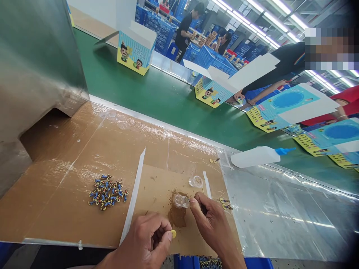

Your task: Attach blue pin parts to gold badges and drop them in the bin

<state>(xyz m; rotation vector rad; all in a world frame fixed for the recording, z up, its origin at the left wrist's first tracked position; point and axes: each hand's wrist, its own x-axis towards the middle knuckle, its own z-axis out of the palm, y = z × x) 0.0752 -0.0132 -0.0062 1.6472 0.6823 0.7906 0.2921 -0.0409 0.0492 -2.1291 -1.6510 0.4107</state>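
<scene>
My left hand (147, 241) is curled near the front edge of the cardboard-covered bench (64, 164), pinching a small yellow disc (173, 234) between thumb and forefinger. My right hand (209, 218) is closed in a pinch on a thin stick, its tip at a small clear cup (181, 200) lying on a brown stain. A second clear cup (196, 181) sits just beyond. A pile of several small blue and yellow figures (107, 192) lies to the left.
A white squeeze bottle with a blue nozzle (259, 155) lies on the clear plastic sheet (280, 209) at right. Beyond runs a green conveyor (157, 95) carrying printed boxes (134, 52). A steel housing (36, 59) stands left. Other people work across the belt.
</scene>
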